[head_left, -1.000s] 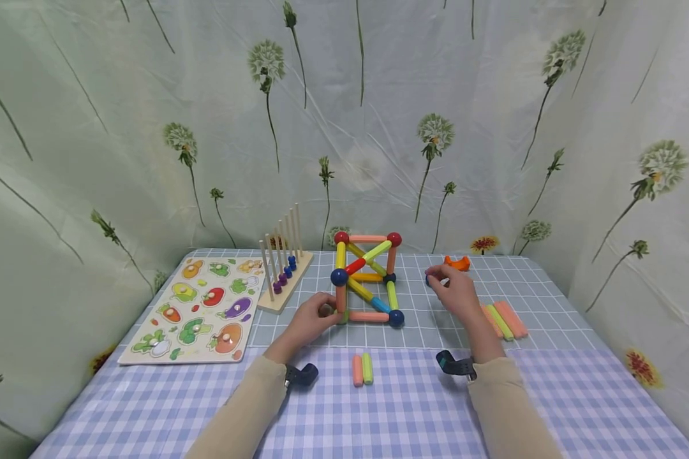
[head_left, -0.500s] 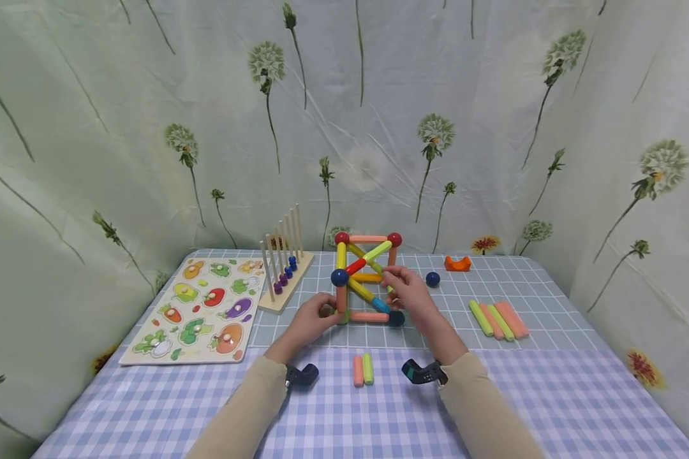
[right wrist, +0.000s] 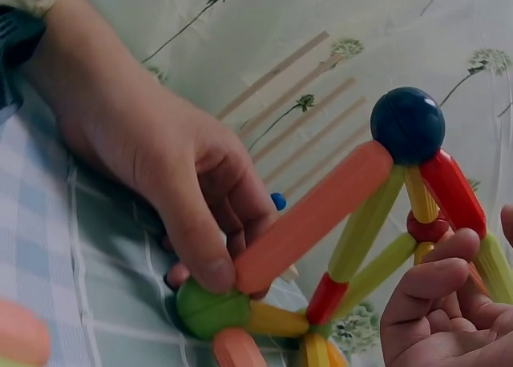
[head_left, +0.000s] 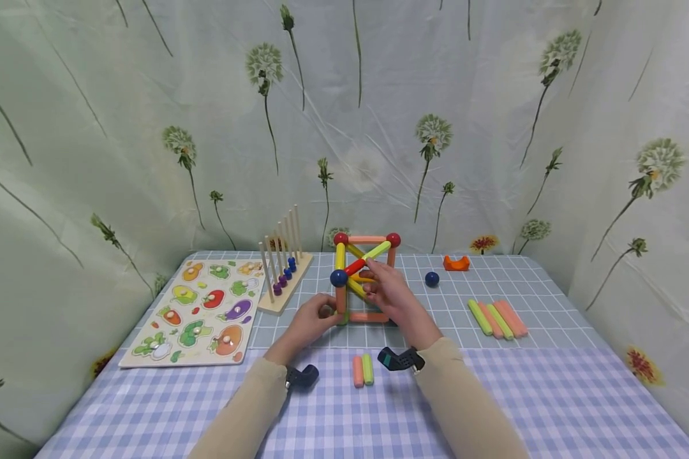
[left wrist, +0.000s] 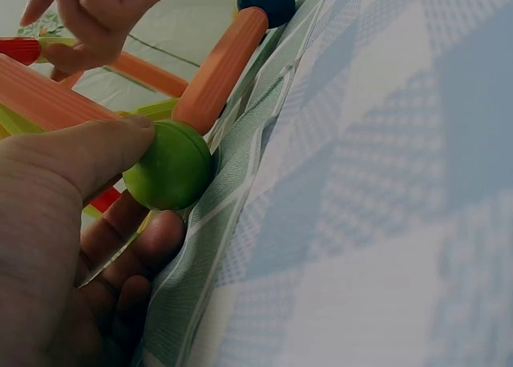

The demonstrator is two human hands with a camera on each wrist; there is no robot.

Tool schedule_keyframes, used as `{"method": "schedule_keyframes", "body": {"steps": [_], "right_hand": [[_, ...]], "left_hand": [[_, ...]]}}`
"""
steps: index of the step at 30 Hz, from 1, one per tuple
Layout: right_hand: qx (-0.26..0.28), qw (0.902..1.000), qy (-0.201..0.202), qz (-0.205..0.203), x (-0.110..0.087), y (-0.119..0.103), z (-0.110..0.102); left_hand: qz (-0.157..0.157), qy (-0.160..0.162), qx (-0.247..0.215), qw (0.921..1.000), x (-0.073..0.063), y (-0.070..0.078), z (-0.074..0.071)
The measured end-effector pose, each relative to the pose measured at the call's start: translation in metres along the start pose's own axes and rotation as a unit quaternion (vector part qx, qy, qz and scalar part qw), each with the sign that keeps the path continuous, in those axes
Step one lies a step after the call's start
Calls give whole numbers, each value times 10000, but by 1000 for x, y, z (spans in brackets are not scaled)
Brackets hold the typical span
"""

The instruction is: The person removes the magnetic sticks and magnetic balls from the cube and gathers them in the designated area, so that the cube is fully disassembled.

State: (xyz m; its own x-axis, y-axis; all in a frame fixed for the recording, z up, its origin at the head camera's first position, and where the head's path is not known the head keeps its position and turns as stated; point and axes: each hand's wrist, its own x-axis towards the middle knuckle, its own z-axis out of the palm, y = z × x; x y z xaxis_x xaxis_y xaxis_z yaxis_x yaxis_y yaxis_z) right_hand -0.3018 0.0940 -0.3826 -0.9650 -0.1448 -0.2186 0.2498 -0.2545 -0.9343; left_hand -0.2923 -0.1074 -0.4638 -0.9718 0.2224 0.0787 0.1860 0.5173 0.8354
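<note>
Left hand [head_left: 312, 315] gripping green ball [left wrist: 170, 165] at frame's [head_left: 341, 256] near lower corner, thumb across ball and foot of salmon rod [right wrist: 317, 215]; apparently steadying the joint. Frame sits just right of it. Right hand [head_left: 392, 296], fingers bent, tips at red rod [head_left: 355, 267]/light-green rod [head_left: 378, 250] join, maybe to support or adjust it; pinch or mere touch, can't tell. Right of that hand: loose blue ball [head_left: 432, 279], row of rods [head_left: 496, 320]. Versus half a second ago: right hand up and left from frame's right side; left hand unchanged.
</note>
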Motion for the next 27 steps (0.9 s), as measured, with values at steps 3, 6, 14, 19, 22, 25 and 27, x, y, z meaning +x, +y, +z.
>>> {"method": "schedule_keyframes", "body": {"steps": [3, 6, 14, 19, 22, 25, 27], "right_hand": [[453, 9989, -59, 98, 3, 0, 3], [757, 9970, -68, 115, 6, 0, 5], [756, 9970, 108, 80, 8, 2, 5], [585, 9982, 125, 80, 9, 6, 0], [433, 9990, 101, 45, 9, 9, -3], [271, 9996, 104, 8, 9, 12, -5], [145, 9998, 125, 29, 7, 13, -8]], "left_hand": [[8, -6, -10, 10000, 0, -1, 0], [15, -9, -32, 10000, 0, -2, 0], [121, -36, -22, 9999, 0, -2, 0], [87, -32, -17, 10000, 0, -2, 0], [91, -25, 0, 10000, 1, -2, 0], [127, -14, 5, 9999, 1, -2, 0], [124, -6, -4, 9999, 1, -2, 0]]}}
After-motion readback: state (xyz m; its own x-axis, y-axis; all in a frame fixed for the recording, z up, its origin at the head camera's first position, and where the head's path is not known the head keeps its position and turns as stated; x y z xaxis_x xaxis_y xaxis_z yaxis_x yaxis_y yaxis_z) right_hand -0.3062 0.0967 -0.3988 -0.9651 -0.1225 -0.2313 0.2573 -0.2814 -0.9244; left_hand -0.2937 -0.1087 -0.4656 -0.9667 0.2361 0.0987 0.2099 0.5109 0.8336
